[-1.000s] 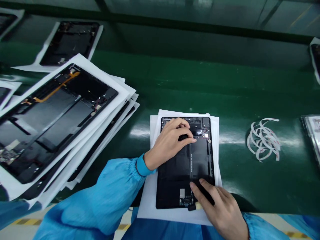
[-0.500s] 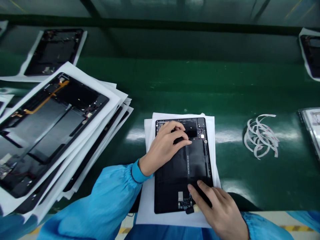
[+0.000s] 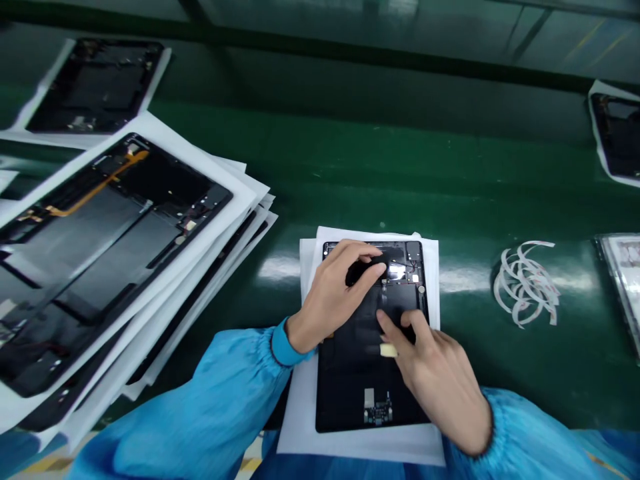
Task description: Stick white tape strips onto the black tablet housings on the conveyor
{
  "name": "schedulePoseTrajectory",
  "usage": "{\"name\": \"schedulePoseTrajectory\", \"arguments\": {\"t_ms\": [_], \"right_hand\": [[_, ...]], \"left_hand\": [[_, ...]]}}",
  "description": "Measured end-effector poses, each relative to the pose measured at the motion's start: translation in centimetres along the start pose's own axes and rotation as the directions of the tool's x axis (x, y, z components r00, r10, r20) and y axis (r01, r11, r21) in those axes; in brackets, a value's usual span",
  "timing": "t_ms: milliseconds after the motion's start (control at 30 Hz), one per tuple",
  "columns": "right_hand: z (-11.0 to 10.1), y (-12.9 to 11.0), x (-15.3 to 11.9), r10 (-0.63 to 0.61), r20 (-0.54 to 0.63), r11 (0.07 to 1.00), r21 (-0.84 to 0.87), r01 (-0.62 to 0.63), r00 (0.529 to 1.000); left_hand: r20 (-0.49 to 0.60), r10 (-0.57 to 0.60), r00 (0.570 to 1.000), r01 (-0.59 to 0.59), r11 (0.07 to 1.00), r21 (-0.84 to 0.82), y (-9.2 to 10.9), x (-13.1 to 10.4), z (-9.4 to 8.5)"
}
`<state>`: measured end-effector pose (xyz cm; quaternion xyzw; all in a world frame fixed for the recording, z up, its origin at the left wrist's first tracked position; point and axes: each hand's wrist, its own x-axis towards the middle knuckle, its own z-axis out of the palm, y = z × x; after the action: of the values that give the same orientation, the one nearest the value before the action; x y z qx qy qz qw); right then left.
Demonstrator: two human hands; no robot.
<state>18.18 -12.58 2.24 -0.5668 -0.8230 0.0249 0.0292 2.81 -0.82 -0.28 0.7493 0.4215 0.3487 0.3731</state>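
Observation:
A black tablet housing (image 3: 350,387) lies on white sheets (image 3: 310,427), with a small circuit board (image 3: 379,408) near its lower edge. My left hand (image 3: 336,290) is over the upper part of the housing, fingers curled and thumb close to the fingertips; what it may hold is hidden. Over the middle right of the housing is my right hand (image 3: 435,373), index finger extended toward the centre. A small cream-coloured piece (image 3: 389,350) shows beneath its fingers, apparently held by them. The palm side of this hand is hidden.
At the left stands a stack of tablet housings (image 3: 115,233) between white sheets. Another housing (image 3: 100,87) lies behind it. Curled white strips (image 3: 527,283) are on the green table (image 3: 350,173) at the right, near a clear-edged tray (image 3: 620,280). One more housing (image 3: 617,133) is at the far right.
My right hand has moved up the housing from its lower edge, and the cream piece has come up with it. My left thumb has moved closer to its fingertips. The view has shifted slightly.

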Motion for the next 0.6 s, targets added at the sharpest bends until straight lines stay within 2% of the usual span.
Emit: {"name": "schedulePoseTrajectory", "arguments": {"t_ms": [100,167,200,300,367,467,533,600], "right_hand": [[0.3,1.3,1.7,0.049,-0.007,0.999,0.016,-0.049,0.999],[0.2,1.9,2.1,0.075,-0.007,0.996,0.057,-0.074,0.997],[0.1,2.1,2.0,0.079,-0.013,0.993,0.087,-0.078,0.997],[-0.7,1.7,0.6,0.034,-0.029,0.983,0.184,-0.028,0.999],[-1.1,1.0,-0.9,-0.055,-0.03,0.976,0.21,0.06,0.998],[-0.8,0.1,-2.1,-0.145,-0.011,0.98,0.139,0.145,0.989],[-0.2,0.2,-1.6,-0.113,0.014,0.991,0.067,0.112,0.993],[0.3,0.9,-0.4,-0.06,0.035,0.998,0.029,0.059,0.998]], "left_hand": [[-0.102,-0.038,0.994,0.029,0.996,-0.084,0.3,0.1,-0.4],[-0.099,-0.049,0.994,0.047,0.999,-0.015,0.4,-0.4,-1.1],[-0.083,-0.052,0.995,0.059,0.995,0.081,0.4,-1.0,-1.6],[-0.083,-0.09,0.992,0.118,0.894,0.433,0.2,-4.4,-3.5],[-0.122,-0.144,0.982,0.188,0.815,0.549,0.1,-7.6,-4.6],[-0.089,-0.255,0.963,0.258,0.767,0.587,0.2,-12.3,-5.1],[-0.049,-0.307,0.95,0.28,0.774,0.567,0.4,-14.3,-4.8],[-0.076,-0.315,0.946,0.308,0.799,0.516,0.7,-15.3,-4.1]]}}
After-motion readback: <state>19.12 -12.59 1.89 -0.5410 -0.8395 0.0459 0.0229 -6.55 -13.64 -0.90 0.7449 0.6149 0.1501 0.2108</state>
